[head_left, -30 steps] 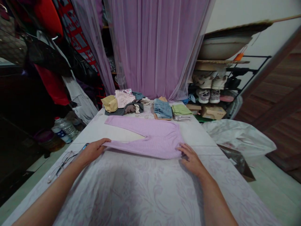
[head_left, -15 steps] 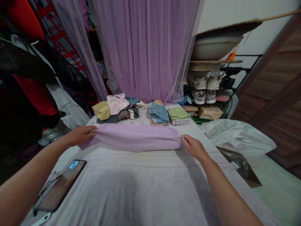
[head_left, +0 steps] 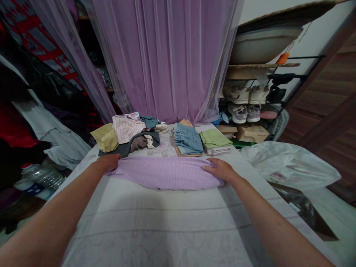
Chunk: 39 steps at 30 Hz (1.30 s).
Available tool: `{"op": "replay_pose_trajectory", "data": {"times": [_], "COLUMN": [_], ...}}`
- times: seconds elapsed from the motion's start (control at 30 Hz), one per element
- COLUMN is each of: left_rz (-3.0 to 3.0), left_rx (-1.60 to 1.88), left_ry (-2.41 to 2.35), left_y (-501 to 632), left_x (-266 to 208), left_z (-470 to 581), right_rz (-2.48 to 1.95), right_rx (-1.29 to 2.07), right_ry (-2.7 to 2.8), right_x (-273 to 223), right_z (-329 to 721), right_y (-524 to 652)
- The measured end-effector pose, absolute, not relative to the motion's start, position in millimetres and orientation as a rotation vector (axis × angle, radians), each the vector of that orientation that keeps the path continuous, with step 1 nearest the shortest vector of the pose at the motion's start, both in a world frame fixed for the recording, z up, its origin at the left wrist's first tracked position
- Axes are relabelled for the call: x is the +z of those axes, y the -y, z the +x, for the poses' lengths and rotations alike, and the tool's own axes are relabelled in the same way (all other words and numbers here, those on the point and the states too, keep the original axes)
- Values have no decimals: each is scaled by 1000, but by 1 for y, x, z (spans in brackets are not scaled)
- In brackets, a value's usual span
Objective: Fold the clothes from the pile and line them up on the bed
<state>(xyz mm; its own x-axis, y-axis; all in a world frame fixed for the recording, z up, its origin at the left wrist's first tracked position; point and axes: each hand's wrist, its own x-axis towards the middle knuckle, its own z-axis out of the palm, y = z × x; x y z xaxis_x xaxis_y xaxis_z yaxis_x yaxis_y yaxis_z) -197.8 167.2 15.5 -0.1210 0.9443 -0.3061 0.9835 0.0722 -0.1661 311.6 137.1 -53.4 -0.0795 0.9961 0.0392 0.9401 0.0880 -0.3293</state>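
Observation:
A lilac ribbed garment (head_left: 164, 173), gathered into a long narrow band, lies across the white-covered surface in front of me. At its upper left end, my left hand (head_left: 110, 162) is closed on the fabric, the fingertips partly hidden. My right hand (head_left: 221, 169) has the upper right end, thumb over the cloth and fingers at its far edge. The lower right corner of the garment reaches out below that hand. Just beyond the band are folded denim bottoms (head_left: 188, 139) and a folded green cloth (head_left: 215, 138) on a small pile.
Loose clothes, including a pink striped piece (head_left: 128, 128) and a yellow one (head_left: 105, 138), are heaped at the back left. A purple curtain (head_left: 164, 63) hangs behind. Shoes (head_left: 246, 111) stand on a rack at right, above a plastic bag (head_left: 292, 165). Plastic bottles (head_left: 46, 176) stand at left.
The garment, stretched taut between both hands before, now lies flatter on the surface. My right hand has shifted inward over its end. The view has moved, and the phone is out of sight.

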Motion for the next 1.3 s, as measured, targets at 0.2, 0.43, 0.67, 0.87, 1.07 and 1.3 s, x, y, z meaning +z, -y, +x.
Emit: {"op": "replay_pose_trajectory", "data": {"times": [0.2,0.43,0.67,0.87,1.07,1.3], "left_rz": [2087,2388,2151,1941,2055,2372], "left_rx": [-496,-157,431,152,-302,-67], "left_ry": [-2240,-2386,-2242,-1678,-2040,-1980], "left_y": [-151,-100,-40,-17,-13,-12], "left_x": [30,87,110,94,29,4], "left_z": [-207,-208,-213,-232,-209,-124], "right_rz": [-1814,-1801,-1484,-1546,-1759,-1949], "right_rx": [202,-41,365,1122,1089,730], "right_ry": [2334,2075,1814,1652,1452,1642], "right_x": [-23,42,88,65,-15,-34], "right_z": [312,317,346,364,340,353], "right_y": [-127,-115,-84,-64,-58,-33]}}
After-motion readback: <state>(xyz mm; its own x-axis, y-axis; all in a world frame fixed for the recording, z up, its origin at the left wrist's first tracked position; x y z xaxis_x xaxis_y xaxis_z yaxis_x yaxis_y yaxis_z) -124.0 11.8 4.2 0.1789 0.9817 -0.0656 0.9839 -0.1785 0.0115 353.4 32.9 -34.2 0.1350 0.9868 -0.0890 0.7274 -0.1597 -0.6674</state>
